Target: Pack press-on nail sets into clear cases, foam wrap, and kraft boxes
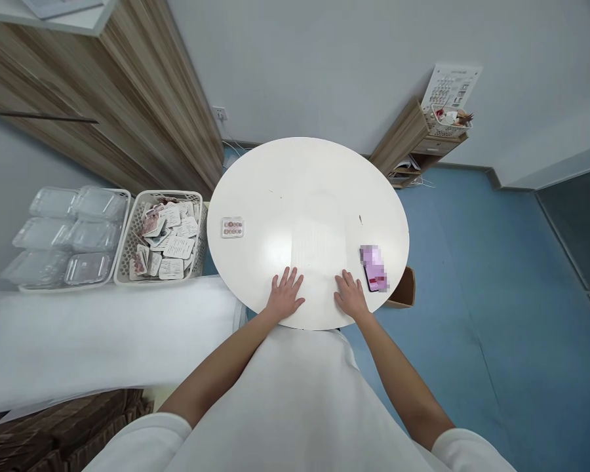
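Observation:
My left hand point(284, 296) lies flat on the near edge of a white oval table point(255, 177), its fingers spread and holding nothing. To the right, my right hand point(350, 293) also rests palm down with its fingers apart. Between and beyond the hands is a faint, see-through rectangular sheet point(319, 242); its material is hard to make out. A pink-purple phone point(373, 269), partly pixelated, sits just right of my right hand. Near the left rim lies a small clear case point(233, 227) with rows of pinkish round pieces.
Left of the table stand a white basket point(202, 246) of printed cards and packets and a stack of clear plastic boxes point(86, 239). A white-covered surface point(128, 334) lies nearer. A cardboard bin point(404, 288) is below right; a wooden shelf point(398, 141) stands behind.

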Available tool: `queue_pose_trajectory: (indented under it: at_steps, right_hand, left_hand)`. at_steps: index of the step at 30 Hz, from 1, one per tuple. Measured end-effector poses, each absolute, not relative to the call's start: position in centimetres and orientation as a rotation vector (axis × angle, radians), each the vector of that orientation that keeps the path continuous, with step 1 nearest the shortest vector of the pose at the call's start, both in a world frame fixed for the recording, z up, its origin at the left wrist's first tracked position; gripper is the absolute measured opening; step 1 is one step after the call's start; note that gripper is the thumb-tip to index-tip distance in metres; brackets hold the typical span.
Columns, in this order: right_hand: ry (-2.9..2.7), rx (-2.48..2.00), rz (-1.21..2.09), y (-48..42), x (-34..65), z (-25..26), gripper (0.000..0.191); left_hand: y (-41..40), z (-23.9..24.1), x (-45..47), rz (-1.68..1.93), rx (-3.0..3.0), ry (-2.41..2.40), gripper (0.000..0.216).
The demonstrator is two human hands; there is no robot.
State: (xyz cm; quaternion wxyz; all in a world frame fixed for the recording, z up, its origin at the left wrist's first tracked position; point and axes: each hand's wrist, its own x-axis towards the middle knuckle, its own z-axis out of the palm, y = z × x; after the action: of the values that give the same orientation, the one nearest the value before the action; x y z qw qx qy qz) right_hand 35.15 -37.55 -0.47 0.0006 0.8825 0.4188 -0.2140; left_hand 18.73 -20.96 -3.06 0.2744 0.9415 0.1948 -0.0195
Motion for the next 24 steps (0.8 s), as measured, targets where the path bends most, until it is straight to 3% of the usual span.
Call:
queue_pose_trajectory:
  at_steps: [10, 15, 19, 24]
  right_hand:
    - [1.353, 2.876, -0.574, -36.8, 34.8, 0.5, 0.046]
    - [1.569, 3.056, -0.610, -30.9, 34.4, 1.3, 0.046]
    - [1.722, 3.130, -1.161, -22.5, 33.2, 1.6, 0.048]
    - [1.404, 3.052, -2.236, -12.9, 31.4, 0.7, 0.056]
  left_hand:
    - [-20.6, -2.0, 18.4, -0.030, 2.518, 0.537, 0.059]
    - [-15.8, -1.0, 17.1, 0.142, 2.374, 0.866, 0.062]
    - [-8.5, -0.8, 15.4, 0.339, 2.162, 1.184, 0.069]
    - [-1.2, -1.4, 14.6, 0.444, 1.749, 1.314, 0.065]
